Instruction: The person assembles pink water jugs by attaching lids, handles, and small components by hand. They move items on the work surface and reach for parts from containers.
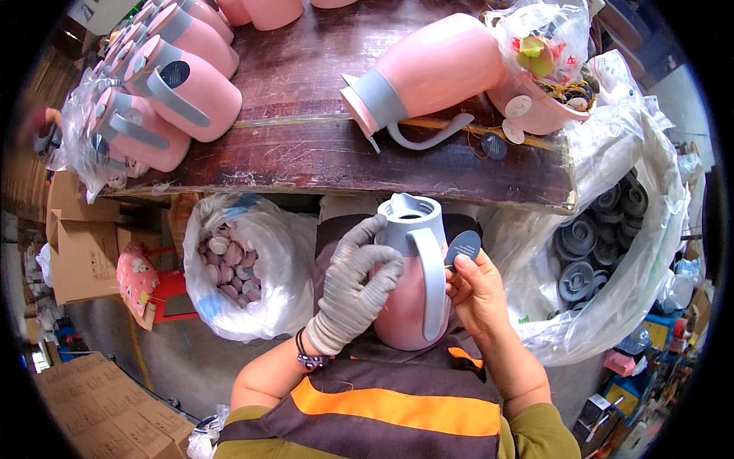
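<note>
Pinching gry tag | R hand, grip closed | L hand half-curled by jug, grip unclr

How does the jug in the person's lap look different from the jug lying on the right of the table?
The lap jug stands roughly upright; the table jug lies on its side. The lap jug's mouth is open; the table jug wears a pink lid. Both have pink bodies and grey handles.
</note>
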A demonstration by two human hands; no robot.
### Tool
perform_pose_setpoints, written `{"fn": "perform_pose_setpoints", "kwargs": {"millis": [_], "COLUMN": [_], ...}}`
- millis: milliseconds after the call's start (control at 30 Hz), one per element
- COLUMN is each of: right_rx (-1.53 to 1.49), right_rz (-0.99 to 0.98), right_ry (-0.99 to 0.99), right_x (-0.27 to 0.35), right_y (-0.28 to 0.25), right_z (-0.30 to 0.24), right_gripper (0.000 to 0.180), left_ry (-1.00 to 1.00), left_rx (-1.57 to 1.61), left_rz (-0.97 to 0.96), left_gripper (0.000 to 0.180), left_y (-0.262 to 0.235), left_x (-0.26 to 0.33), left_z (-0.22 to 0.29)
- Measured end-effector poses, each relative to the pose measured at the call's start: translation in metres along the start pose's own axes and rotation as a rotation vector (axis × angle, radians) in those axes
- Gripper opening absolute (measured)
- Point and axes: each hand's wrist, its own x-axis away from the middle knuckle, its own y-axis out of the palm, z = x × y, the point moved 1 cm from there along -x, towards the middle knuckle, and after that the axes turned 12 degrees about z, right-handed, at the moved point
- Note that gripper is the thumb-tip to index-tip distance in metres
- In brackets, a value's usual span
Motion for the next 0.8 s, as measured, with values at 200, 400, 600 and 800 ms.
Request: {"fn": "perform_pose_setpoints", "kwargs": {"millis": [200,400,600,800], "right_rx": [-0.061,0.026,0.015,0.337], "right_rz": [-0.023,-0.073,-0.129,-0.216], "right_ry": [0.055,0.011,-0.33,-0.713], "right_x": [0.013,0.011,0.008,0.011], "right_y": [0.012,0.001,-0.004,0.011], "right_z": [0.009,0.001,-0.004,-0.016], "right_gripper": [0.016,0.016,0.016,0.012], "left_ry": [0.413,0.214,-0.649,-0.582], "left_rx": [-0.495,-0.226,0.951,0.772], "left_rz": [-0.151,-0.125,-0.24,-0.268], "left_gripper": [0.037,0.022,0.014,0.016], "left_y": [0.013,0.003,-0.01,-0.017], "left_x": [0.0,0.003,0.005,-0.003], "left_z": [0.01,0.011,0.028,0.035]}}
